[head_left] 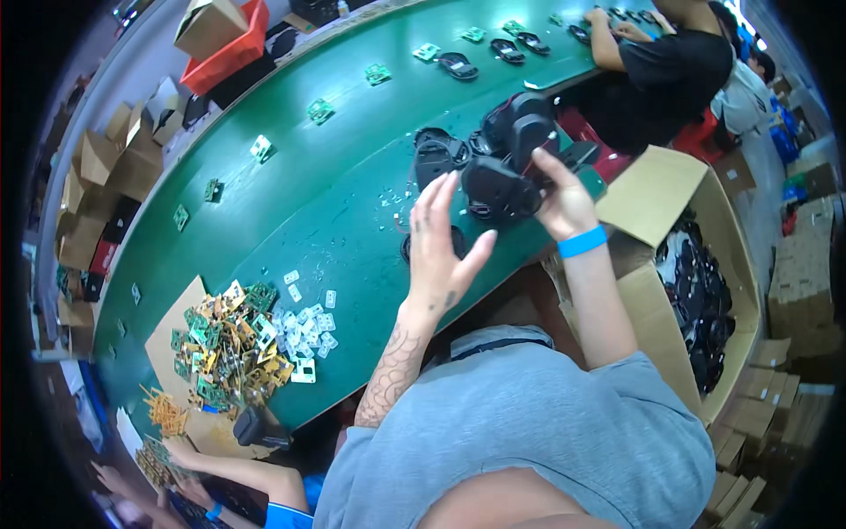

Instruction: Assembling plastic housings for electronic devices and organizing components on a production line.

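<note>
My left hand (pixel 438 242) is open over the near edge of the green table, fingers stretched out and thumb apart, close beside a rounded black plastic housing (pixel 495 187). My right hand (pixel 564 201), with a blue wristband, is closed around the right side of the black housings; its thumb shows and the other fingers are partly hidden. Another black housing (pixel 531 123) with a rounded end rises just beyond the thumb. More black housings (pixel 438 152) lie left of these on the table. Under my left hand a further dark round part (pixel 458 242) is partly covered.
Green circuit boards (pixel 320 110) lie spaced along the green table (pixel 291 189). A heap of boards (pixel 225 339) and small clear plastic pieces (pixel 308 328) sit at left. An open carton (pixel 745 331) of black parts stands at right. Co-workers (pixel 665 70) work at both ends.
</note>
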The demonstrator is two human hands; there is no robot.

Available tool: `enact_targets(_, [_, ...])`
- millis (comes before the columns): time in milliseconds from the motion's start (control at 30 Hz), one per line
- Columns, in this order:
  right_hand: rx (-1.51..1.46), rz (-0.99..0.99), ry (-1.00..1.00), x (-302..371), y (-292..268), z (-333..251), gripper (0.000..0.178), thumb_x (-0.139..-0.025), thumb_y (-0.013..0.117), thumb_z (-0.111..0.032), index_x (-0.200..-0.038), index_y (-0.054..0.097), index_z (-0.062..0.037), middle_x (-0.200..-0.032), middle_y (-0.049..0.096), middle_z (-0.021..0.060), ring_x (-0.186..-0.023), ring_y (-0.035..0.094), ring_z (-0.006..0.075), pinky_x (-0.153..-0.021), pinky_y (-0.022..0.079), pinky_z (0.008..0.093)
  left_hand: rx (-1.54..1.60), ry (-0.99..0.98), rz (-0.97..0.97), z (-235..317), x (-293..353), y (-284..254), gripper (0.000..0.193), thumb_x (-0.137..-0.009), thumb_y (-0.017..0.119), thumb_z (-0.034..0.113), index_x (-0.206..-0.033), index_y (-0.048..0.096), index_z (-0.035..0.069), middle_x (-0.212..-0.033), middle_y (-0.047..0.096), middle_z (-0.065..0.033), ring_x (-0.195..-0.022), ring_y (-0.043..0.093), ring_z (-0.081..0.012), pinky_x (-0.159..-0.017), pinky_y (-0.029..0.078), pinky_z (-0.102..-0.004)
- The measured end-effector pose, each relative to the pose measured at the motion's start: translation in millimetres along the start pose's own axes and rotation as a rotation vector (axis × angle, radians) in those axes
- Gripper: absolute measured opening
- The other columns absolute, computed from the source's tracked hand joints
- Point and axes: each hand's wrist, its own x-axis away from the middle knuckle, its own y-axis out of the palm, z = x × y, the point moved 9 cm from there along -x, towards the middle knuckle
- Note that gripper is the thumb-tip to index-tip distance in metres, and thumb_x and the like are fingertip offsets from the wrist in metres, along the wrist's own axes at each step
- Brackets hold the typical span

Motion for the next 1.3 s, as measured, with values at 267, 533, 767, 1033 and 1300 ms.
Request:
enact_targets(267, [0.077,0.008,0.154,-20.5,-9.0,40.1,0.027,-0.096,0.068,-0.021,-0.120,0.069,-0.0080,-0.103,0.073,0.0075,-0.087,0.070,0.0176,-0.061,0.057,0.0248,-0.327,0.183,-0.017,-16.8,-27.0,28.4,0.084,-0.075,0.082,0.026,-0.151,0.046,0.015,-0.153,0.038,-0.0176,-0.138,0.042,-0.0353,-0.112,0.037,-0.0473])
enact_targets(533, [0.183,-0.056,0.143,-11.7,-3.3,30.7,0.038,-0.103,0.057,-0.028,-0.132,0.060,-0.0038,-0.118,0.069,0.0148,-0.102,0.070,0.0236,-0.060,0.061,0.0278,-0.345,0.071,-0.101,-52.9,-25.2,28.3,0.088,-0.075,0.083,0.027,-0.153,0.043,0.014,-0.154,0.039,-0.0164,-0.138,0.043,-0.0347,-0.112,0.038,-0.0465])
enact_targets(767, [0.471,-0.055,0.064,-8.3,-2.6,3.8,0.038,-0.101,0.058,-0.025,-0.129,0.060,-0.0005,-0.118,0.067,0.0154,-0.102,0.069,0.0249,-0.059,0.061,0.0293,-0.308,-0.067,0.017,-69.2,-14.8,5.4,0.098,-0.074,0.085,0.026,-0.155,0.034,0.006,-0.152,0.041,-0.0189,-0.138,0.045,-0.0358,-0.112,0.040,-0.0459])
enact_targets(1033, [1.266,0.009,-0.254,-27.2,-17.2,-27.3,0.032,-0.091,0.059,-0.002,-0.122,0.067,-0.0003,-0.114,0.067,0.0130,-0.099,0.066,0.0231,-0.073,0.058,0.0317,-0.505,-0.014,-0.009,-56.9,-10.3,5.1,0.105,-0.074,0.086,0.028,-0.158,0.027,0.006,-0.156,0.037,-0.0200,-0.142,0.040,-0.0364,-0.115,0.035,-0.0462])
enact_targets(1300, [1.193,-0.289,-1.048,42.2,83.3,-29.8,0.042,-0.075,0.062,0.008,-0.113,0.073,-0.0032,-0.112,0.068,0.0107,-0.096,0.065,0.0242,-0.087,0.053,0.0336,-0.523,0.126,-0.074,-40.0,-4.4,-5.0,0.102,-0.077,0.083,0.032,-0.159,0.027,0.008,-0.158,0.034,-0.0199,-0.144,0.036,-0.0368,-0.118,0.031,-0.0506])
